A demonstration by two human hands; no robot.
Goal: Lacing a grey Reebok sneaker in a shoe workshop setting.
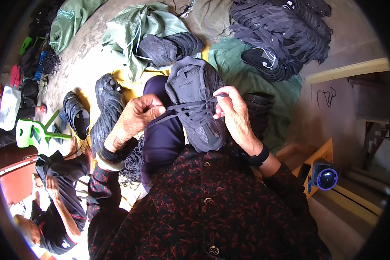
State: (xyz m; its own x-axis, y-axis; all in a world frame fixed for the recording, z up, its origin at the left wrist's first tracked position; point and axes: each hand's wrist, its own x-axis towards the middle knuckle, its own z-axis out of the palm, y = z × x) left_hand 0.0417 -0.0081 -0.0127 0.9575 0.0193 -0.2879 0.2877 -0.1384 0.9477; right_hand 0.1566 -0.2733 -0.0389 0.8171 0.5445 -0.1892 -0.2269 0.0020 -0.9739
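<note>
A dark grey sneaker [199,125] rests on my lap against my thigh, its toe toward me and its tongue facing up. Flat dark shoelaces [187,106] cross over its front and stretch out to both sides. On the left of the shoe, my left hand [136,116] pinches one lace between thumb and fingers. My right hand [234,112] is over the shoe's right side, thumb and forefinger closed on the other lace near the eyelets. The remaining fingers of that hand are curled.
Dark shoes [108,104] stand to the left, with more shoes [169,47] on green sacking ahead. A large heap of shoes [281,30] lies at far right. Another person [60,203] sits at lower left near a green stool [32,132]. A round-lensed device [326,178] stands at right.
</note>
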